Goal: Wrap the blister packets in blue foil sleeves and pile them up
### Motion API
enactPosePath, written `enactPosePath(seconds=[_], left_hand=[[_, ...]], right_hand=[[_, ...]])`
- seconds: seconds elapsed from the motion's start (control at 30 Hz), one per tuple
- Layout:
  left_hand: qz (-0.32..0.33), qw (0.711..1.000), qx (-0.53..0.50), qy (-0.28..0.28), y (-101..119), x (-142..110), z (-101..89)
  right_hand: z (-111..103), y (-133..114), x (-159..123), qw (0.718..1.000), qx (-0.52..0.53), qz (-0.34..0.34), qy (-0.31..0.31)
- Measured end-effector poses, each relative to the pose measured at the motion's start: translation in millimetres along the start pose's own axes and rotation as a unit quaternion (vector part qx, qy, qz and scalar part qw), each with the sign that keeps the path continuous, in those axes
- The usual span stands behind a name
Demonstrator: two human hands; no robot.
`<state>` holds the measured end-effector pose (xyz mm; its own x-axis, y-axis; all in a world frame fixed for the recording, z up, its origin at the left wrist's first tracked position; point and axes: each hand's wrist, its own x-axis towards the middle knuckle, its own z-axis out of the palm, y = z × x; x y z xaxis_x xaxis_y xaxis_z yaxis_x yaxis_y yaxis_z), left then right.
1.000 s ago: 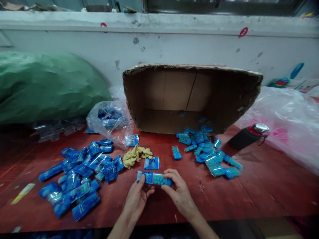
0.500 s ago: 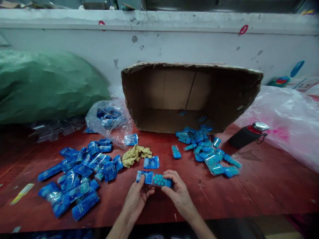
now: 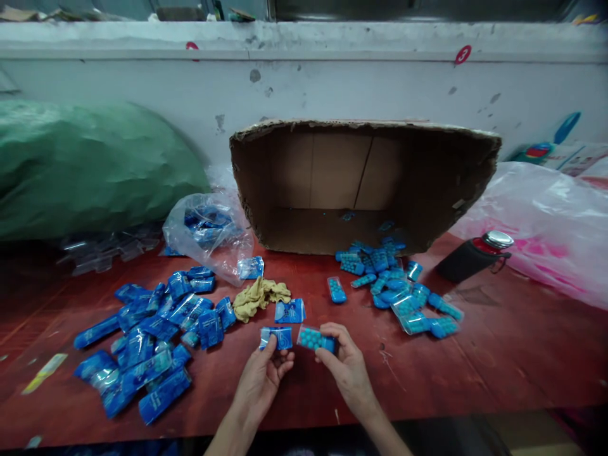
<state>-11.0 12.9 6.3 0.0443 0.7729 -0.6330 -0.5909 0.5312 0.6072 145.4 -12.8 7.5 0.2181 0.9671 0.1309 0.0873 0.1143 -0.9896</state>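
Note:
My left hand (image 3: pixel 263 380) pinches a small blue printed sleeve (image 3: pixel 277 337) between thumb and fingers, just above the red table (image 3: pixel 498 354). My right hand (image 3: pixel 346 364) grips a clear case of blue beads (image 3: pixel 313 339), held a little apart from the sleeve. To the left lies a heap of blue packets (image 3: pixel 152 329). To the right of my hands lies a pile of bead cases (image 3: pixel 394 285), spilling from the mouth of a cardboard box.
The cardboard box (image 3: pixel 361 183) lies on its side against the white wall. A yellow cloth (image 3: pixel 259 296), a loose blue packet (image 3: pixel 289 310), a clear bag of packets (image 3: pixel 209 228), a green sack (image 3: pixel 85 164), a dark flask (image 3: pixel 475 256) and pink plastic sheeting (image 3: pixel 546 228) surround them.
The bead case and the blue sleeve were joined end to end; now they are pulled apart, the case in my right hand moved right, the sleeve staying in my left.

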Motion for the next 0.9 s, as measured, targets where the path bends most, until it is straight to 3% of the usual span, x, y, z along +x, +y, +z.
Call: enactPosePath(seconds=[0.27,0.4,0.47,0.53,0.63,0.9], left_hand=[[-0.046,0.997,-0.044,0.042,2,-1,2.0],[-0.038,0.999,-0.006,0.001,0,-5,2.7],[-0.013,0.999,0.026,-0.030,-3,-6,3.9],[0.009,0.997,0.053,-0.059,-5,-7,6.3],[0.021,0.993,0.077,-0.086,-8,-9,9.7],[0.049,0.996,0.069,-0.035,-4,-10,6.6]], right_hand=[[-5,9,-1,0.982,-0.183,-0.042,-0.029],[-8,3,2,0.961,-0.271,-0.045,-0.002],[-3,-7,5,0.976,-0.219,-0.020,0.012],[7,-17,9,0.994,-0.105,0.032,-0.031],[22,-24,16,0.988,0.045,0.113,-0.091],[28,-21,13,0.985,0.091,0.135,-0.063]])
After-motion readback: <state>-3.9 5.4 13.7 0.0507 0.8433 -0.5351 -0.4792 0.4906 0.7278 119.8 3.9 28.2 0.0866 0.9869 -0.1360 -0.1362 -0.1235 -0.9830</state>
